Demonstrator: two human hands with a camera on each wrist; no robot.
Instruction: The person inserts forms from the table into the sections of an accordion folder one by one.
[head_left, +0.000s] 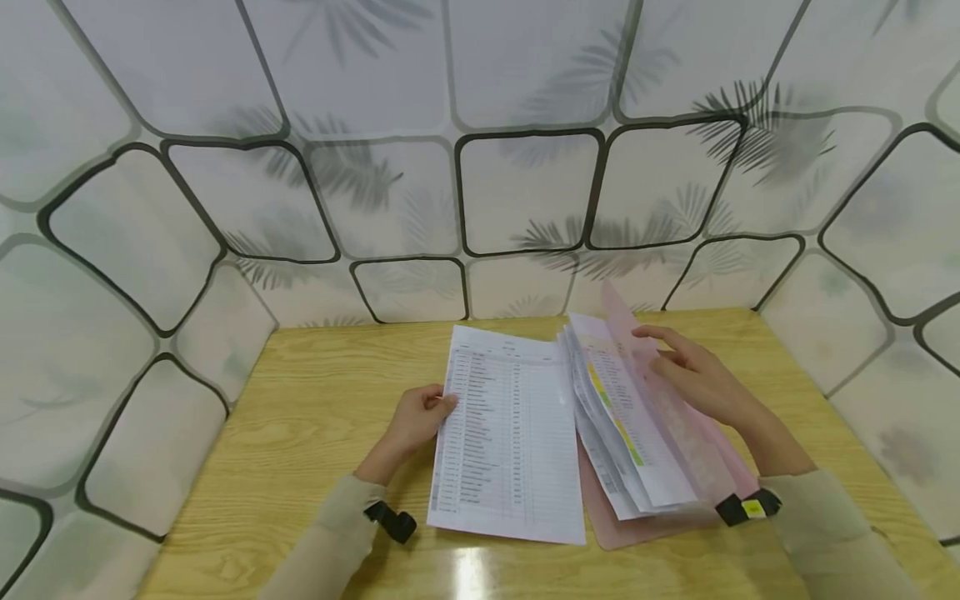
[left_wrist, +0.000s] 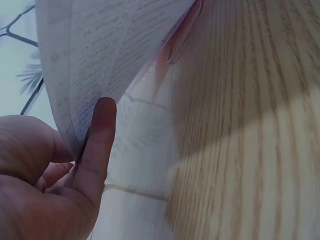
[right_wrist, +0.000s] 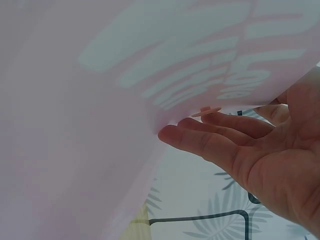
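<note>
My left hand (head_left: 422, 417) pinches the left edge of a white printed sheet (head_left: 502, 433) between thumb and fingers. Rows of small text and a column of figures cover the sheet, which bends up from the table in the left wrist view. To its right lies a pink translucent document folder (head_left: 615, 535) with a stack of papers (head_left: 630, 433) fanned in it, one bearing a yellow stripe. My right hand (head_left: 697, 379) touches the raised folder cover (right_wrist: 85, 140) with extended fingers, beside a small snap button (right_wrist: 207, 111). Pale lettering runs across that cover.
A light wood-grain table (head_left: 322, 400) carries the papers. Pale fabric walls (head_left: 525, 192) with dark rounded outlines and leaf prints rise at its back and both sides. Black camera straps circle both sleeves at the wrists.
</note>
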